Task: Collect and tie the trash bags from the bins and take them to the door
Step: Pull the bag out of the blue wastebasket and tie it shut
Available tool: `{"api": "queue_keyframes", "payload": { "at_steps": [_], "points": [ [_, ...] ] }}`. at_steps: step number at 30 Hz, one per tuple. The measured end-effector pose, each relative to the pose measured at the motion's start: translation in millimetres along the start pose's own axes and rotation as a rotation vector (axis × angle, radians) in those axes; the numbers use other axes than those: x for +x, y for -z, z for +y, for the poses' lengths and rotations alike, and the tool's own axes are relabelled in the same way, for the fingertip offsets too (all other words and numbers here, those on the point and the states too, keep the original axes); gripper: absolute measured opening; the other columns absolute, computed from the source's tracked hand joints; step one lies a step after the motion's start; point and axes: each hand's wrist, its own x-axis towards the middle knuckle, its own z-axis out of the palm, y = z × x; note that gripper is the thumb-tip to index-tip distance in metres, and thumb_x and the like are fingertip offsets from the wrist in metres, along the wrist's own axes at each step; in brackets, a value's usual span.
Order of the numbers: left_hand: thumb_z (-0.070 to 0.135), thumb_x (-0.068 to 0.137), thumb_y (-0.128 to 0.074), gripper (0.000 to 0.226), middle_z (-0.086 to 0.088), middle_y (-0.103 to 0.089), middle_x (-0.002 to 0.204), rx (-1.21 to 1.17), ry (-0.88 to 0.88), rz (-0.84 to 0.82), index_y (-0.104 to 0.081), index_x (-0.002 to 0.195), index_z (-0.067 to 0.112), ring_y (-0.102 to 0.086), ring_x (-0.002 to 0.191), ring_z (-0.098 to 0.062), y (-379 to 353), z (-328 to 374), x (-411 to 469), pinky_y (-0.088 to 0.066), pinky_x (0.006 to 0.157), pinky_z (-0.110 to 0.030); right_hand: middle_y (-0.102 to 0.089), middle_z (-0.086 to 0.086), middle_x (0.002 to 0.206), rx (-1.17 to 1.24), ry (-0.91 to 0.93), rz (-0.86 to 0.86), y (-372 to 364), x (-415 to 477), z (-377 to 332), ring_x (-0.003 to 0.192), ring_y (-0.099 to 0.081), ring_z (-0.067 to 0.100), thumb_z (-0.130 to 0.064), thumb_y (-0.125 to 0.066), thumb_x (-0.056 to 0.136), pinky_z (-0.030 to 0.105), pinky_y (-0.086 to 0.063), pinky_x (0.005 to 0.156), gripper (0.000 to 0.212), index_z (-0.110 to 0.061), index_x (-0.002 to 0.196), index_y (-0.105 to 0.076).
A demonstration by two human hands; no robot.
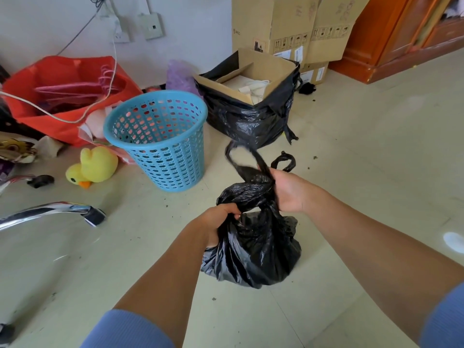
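Black bag (253, 249), top twisted, clenched by left grip (222, 218) and right grip (288, 192); pull both ends evenly, seat knot tight before lifting.

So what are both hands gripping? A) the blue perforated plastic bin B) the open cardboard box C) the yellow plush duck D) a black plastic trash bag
D: the left hand and the right hand both clutch the gathered top of the black plastic trash bag.

Cardboard boxes (276, 23) — handling pictograms; lettering illegible.
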Motion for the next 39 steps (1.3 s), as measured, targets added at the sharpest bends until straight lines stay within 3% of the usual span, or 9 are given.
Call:
{"api": "queue_keyframes", "payload": {
  "at_steps": [2,4,10,15,17,23,28,34,39],
  "points": [
    [0.014,0.084,-0.054,0.031,-0.007,-0.051,0.058,-0.103,0.009,0.029,-0.046,0.054,0.013,-0.053,0.047,-0.022,4.7,-0.1,-0.7,-0.051,0.055,-0.027,-0.067,0.012,0.122,-0.114,-0.043,-0.077,-4.2,-5.7,-0.3,0.108,-0.062,0.026,-0.053,-0.058,0.087,0.038,-0.047,0.099,0.054,-0.008,0.116,-0.065],
    [0.01,0.091,-0.05,0.027,-0.012,-0.06,0.066,-0.246,-0.007,0.027,-0.058,0.065,0.009,-0.063,0.061,-0.026,7.1,2.3,-3.4,-0.058,0.073,-0.039,-0.069,0.009,0.11,-0.208,-0.06,-0.095,-6.1,-11.3,0.1,0.101,-0.065,0.025,-0.049,-0.068,0.079,0.039,-0.048,0.099,0.049,-0.009,0.109,-0.068],
    [0.005,0.084,-0.051,0.015,-0.018,-0.071,0.075,-0.387,-0.016,0.052,-0.064,0.086,-0.001,-0.067,0.074,-0.031,13.7,9.7,-7.5,-0.055,0.07,-0.042,-0.063,0.002,0.071,-0.742,0.097,0.271,-2.8,-0.4,11.5,0.074,-0.062,0.022,-0.024,-0.092,0.062,0.033,-0.051,0.077,0.037,-0.018,0.064,-0.055],
    [0.015,0.076,-0.071,0.01,-0.007,-0.06,0.066,-0.153,-0.1,-0.17,-0.067,0.081,0.007,-0.061,0.074,-0.027,6.9,9.2,-9.5,-0.051,0.091,-0.043,-0.06,-0.001,0.069,-0.915,0.318,0.545,-2.3,2.7,17.3,0.069,-0.059,0.02,-0.022,-0.084,0.07,0.029,-0.041,0.06,0.027,-0.016,0.069,-0.058],
    [0.012,0.07,-0.077,0.016,-0.009,-0.055,0.065,0.062,-0.126,-0.046,-0.062,0.073,0.006,-0.06,0.069,-0.027,-0.2,11.6,-5.8,-0.054,0.089,-0.043,-0.063,0.0,0.074,-0.956,0.42,0.616,-4.5,3.0,17.4,0.072,-0.06,0.022,-0.019,-0.079,0.074,0.026,-0.04,0.056,0.019,-0.016,0.077,-0.061],
    [-0.001,0.082,-0.06,0.012,-0.011,-0.061,0.054,0.091,-0.162,0.475,-0.059,0.093,-0.007,-0.059,0.061,-0.027,-2.4,11.3,9.3,-0.055,0.071,-0.037,-0.053,0.003,0.065,-0.646,0.371,0.473,-7.8,8.8,24.5,0.063,-0.054,0.019,-0.024,-0.081,0.072,0.028,-0.041,0.064,0.036,-0.013,0.063,-0.048],
    [-0.008,0.088,-0.049,0.026,-0.021,-0.072,0.088,-0.324,-0.11,0.312,-0.061,0.111,-0.008,-0.069,0.083,-0.035,6.0,15.2,7.9,-0.057,0.079,-0.052,-0.066,0.01,0.1,-0.331,0.148,0.474,-12.8,5.4,22.3,0.095,-0.064,0.029,-0.042,-0.059,0.087,0.041,-0.048,0.094,0.031,-0.012,0.096,-0.06],
    [0.014,0.087,-0.057,0.018,-0.014,-0.063,0.102,-0.659,-0.235,-0.043,-0.061,0.102,0.005,-0.058,0.104,-0.028,14.2,24.1,-9.7,-0.044,0.099,-0.046,-0.063,0.012,0.087,-0.125,0.156,0.594,-9.3,1.6,14.1,0.074,-0.06,0.027,-0.044,-0.05,0.096,0.033,-0.048,0.073,0.035,-0.01,0.09,-0.058],
    [0.006,0.094,-0.052,0.011,-0.009,-0.064,0.086,-0.894,-0.269,0.126,-0.063,0.091,0.004,-0.062,0.077,-0.021,12.9,32.1,-10.8,-0.054,0.084,-0.035,-0.072,0.016,0.076,0.153,0.213,0.525,-11.6,-3.2,11.7,0.068,-0.065,0.03,-0.041,-0.039,0.103,0.034,-0.055,0.067,0.052,-0.005,0.084,-0.072]
  ]
}}
